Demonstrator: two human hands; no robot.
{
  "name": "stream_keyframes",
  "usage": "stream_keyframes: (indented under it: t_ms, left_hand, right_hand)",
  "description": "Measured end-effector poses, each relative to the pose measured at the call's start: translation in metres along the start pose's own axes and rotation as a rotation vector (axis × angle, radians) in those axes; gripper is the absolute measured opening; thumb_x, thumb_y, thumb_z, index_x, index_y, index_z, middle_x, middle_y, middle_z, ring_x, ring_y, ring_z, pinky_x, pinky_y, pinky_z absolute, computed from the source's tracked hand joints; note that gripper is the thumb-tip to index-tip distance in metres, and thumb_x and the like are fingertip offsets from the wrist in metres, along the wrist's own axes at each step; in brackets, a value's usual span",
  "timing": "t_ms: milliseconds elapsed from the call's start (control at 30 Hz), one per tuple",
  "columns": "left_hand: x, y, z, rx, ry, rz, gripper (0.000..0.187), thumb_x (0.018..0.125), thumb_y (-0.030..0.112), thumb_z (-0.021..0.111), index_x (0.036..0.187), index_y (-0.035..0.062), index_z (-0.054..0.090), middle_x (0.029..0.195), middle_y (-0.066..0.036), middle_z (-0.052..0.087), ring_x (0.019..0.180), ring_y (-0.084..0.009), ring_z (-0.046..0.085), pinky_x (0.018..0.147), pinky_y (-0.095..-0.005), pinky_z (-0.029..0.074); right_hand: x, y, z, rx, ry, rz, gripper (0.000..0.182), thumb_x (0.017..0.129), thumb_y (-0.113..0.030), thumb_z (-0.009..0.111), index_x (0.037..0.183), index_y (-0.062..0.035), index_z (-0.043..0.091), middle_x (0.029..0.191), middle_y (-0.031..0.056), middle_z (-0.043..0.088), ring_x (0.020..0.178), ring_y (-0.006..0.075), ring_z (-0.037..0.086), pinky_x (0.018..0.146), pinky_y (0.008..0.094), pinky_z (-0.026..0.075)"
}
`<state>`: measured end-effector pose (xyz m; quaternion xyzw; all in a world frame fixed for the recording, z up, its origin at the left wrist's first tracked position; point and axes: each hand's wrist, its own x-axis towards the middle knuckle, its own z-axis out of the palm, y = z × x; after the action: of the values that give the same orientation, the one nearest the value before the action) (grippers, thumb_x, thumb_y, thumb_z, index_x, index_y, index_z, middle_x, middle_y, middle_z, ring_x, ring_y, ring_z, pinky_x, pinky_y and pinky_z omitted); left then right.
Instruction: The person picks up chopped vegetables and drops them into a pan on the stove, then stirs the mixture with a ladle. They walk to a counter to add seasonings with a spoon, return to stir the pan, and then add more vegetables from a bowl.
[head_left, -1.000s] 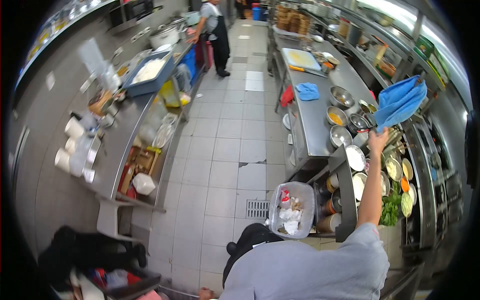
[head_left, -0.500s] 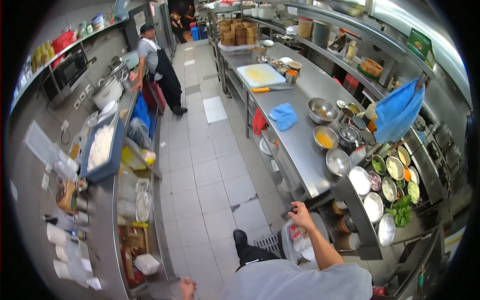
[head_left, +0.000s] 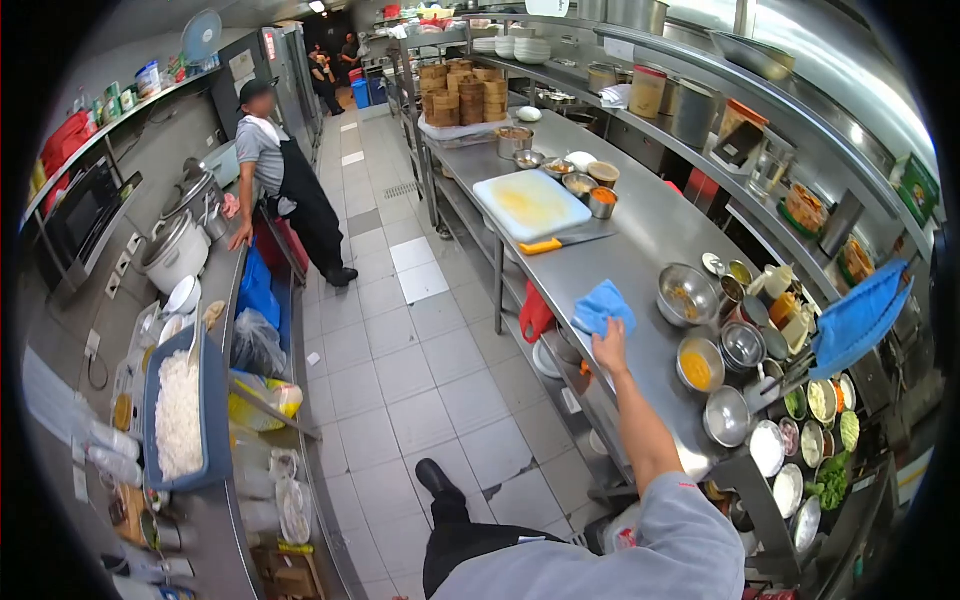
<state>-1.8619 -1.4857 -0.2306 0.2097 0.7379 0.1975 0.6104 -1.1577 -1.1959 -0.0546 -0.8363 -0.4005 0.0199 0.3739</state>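
Observation:
My right hand (head_left: 610, 349) reaches out over the near edge of the steel counter (head_left: 645, 385) and meets a crumpled blue cloth (head_left: 602, 304). The fingers close on the cloth's near side, and their tips are partly hidden. Just beyond lies a knife (head_left: 560, 243) with a yellow handle, beside a white cutting board (head_left: 530, 205) with a yellow stain. To the right of the hand stand a metal bowl (head_left: 688, 294) with some food in it and another bowl (head_left: 700, 363) holding something yellow. My left hand is out of the picture.
Across the aisle, a person (head_left: 285, 180) in a dark apron leans on the left counter. A blue-grey tub (head_left: 218, 420) of white food stands there. Bamboo steamers (head_left: 465, 95) are stacked at the far end. Ingredient bowls (head_left: 768, 448) line the right; tiled floor (head_left: 420, 360) runs between.
My right hand has moved forward from beside the counter's near end to the blue cloth and taken hold of it. My left hand has left the view. The camera has shifted forward.

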Motion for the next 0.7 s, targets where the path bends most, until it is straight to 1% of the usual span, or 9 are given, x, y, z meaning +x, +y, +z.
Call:
stream_keyframes:
  t_ms: [67, 100, 200, 233, 333, 433, 533, 600, 700]
  left_hand:
    - [0.041, 0.045, -0.001, 0.008, -0.023, -0.015, 0.037, 0.089, 0.013, 0.055, 0.124, 0.0068, 0.044, 0.080, -0.012, 0.064, 0.065, -0.0202, 0.061, 0.050, -0.0344, 0.047]
    - [0.058, 0.072, 0.001, 0.028, -0.049, -0.029, 0.037, 0.089, 0.012, 0.055, 0.124, 0.0068, 0.044, 0.080, -0.012, 0.064, 0.065, -0.0200, 0.061, 0.050, -0.0342, 0.047]
    - [0.117, 0.157, 0.001, 0.117, -0.139, -0.061, 0.037, 0.088, 0.010, 0.054, 0.123, 0.0069, 0.043, 0.081, -0.012, 0.064, 0.064, -0.0193, 0.061, 0.049, -0.0337, 0.047]
    - [0.135, 0.186, 0.001, 0.152, -0.169, -0.073, 0.037, 0.088, 0.009, 0.054, 0.123, 0.0069, 0.043, 0.081, -0.012, 0.065, 0.064, -0.0190, 0.061, 0.048, -0.0335, 0.047]
    - [0.191, 0.276, 0.007, 0.240, -0.227, -0.095, 0.037, 0.087, 0.006, 0.054, 0.122, 0.0071, 0.043, 0.082, -0.012, 0.065, 0.064, -0.0183, 0.061, 0.047, -0.0330, 0.047]
    - [0.260, 0.371, 0.006, 0.297, -0.247, -0.060, 0.037, 0.086, 0.003, 0.053, 0.121, 0.0072, 0.042, 0.082, -0.011, 0.065, 0.064, -0.0176, 0.061, 0.046, -0.0325, 0.047]
    - [0.334, 0.479, 0.016, 0.344, -0.222, 0.089, 0.038, 0.085, 0.001, 0.052, 0.121, 0.0073, 0.042, 0.083, -0.011, 0.066, 0.063, -0.0168, 0.061, 0.044, -0.0320, 0.046]
    - [0.386, 0.561, 0.043, 0.430, -0.200, 0.284, 0.036, 0.089, 0.005, 0.057, 0.122, 0.0125, 0.043, 0.094, -0.011, 0.064, 0.068, -0.0212, 0.063, 0.046, -0.0325, 0.048]
    - [0.431, 0.654, 0.087, 0.419, -0.241, 0.363, 0.039, 0.089, 0.003, 0.056, 0.124, 0.0131, 0.042, 0.095, -0.010, 0.063, 0.072, -0.0201, 0.063, 0.048, -0.0330, 0.048]
  right_hand:
    - [0.020, 0.002, 0.014, -0.076, 0.005, 0.114, 0.056, 0.086, -0.016, 0.063, 0.135, 0.0040, 0.045, 0.146, 0.0322, 0.033, 0.135, 0.0426, 0.036, 0.113, 0.0438, 0.031]
    - [0.035, 0.050, 0.056, -0.184, 0.070, 0.045, 0.050, 0.085, -0.010, 0.059, 0.132, 0.0009, 0.050, 0.137, 0.0281, 0.045, 0.127, 0.0414, 0.045, 0.107, 0.0446, 0.038]
    - [0.018, 0.042, 0.060, -0.367, -0.026, 0.081, 0.046, 0.079, -0.002, 0.059, 0.125, -0.0013, 0.057, 0.122, 0.0210, 0.055, 0.115, 0.0389, 0.052, 0.097, 0.0465, 0.045]
    - [0.010, 0.036, 0.066, -0.381, 0.130, 0.032, 0.034, 0.075, 0.000, 0.059, 0.108, -0.0014, 0.063, 0.106, 0.0176, 0.059, 0.105, 0.0382, 0.055, 0.089, 0.0472, 0.048]
    - [0.016, 0.028, 0.070, -0.369, 0.158, 0.177, 0.024, 0.075, 0.000, 0.059, 0.099, -0.0012, 0.064, 0.101, 0.0191, 0.061, 0.099, 0.0404, 0.058, 0.085, 0.0484, 0.048]
    - [0.021, 0.022, 0.072, -0.290, 0.264, 0.276, 0.012, 0.077, -0.003, 0.059, 0.089, -0.0010, 0.058, 0.091, 0.0212, 0.059, 0.089, 0.0416, 0.058, 0.078, 0.0503, 0.047]
    - [0.019, 0.010, 0.076, -0.276, 0.355, 0.322, 0.008, 0.078, -0.005, 0.060, 0.084, -0.0008, 0.055, 0.086, 0.0228, 0.059, 0.084, 0.0434, 0.057, 0.074, 0.0519, 0.045]
    - [0.023, 0.003, 0.085, -0.289, 0.448, 0.347, 0.008, 0.079, -0.005, 0.059, 0.083, -0.0007, 0.054, 0.084, 0.0231, 0.059, 0.082, 0.0446, 0.056, 0.072, 0.0526, 0.044]
    - [0.026, 0.005, 0.104, -0.290, 0.594, 0.381, 0.006, 0.081, -0.005, 0.058, 0.083, -0.0005, 0.054, 0.083, 0.0232, 0.058, 0.080, 0.0457, 0.056, 0.070, 0.0529, 0.044]
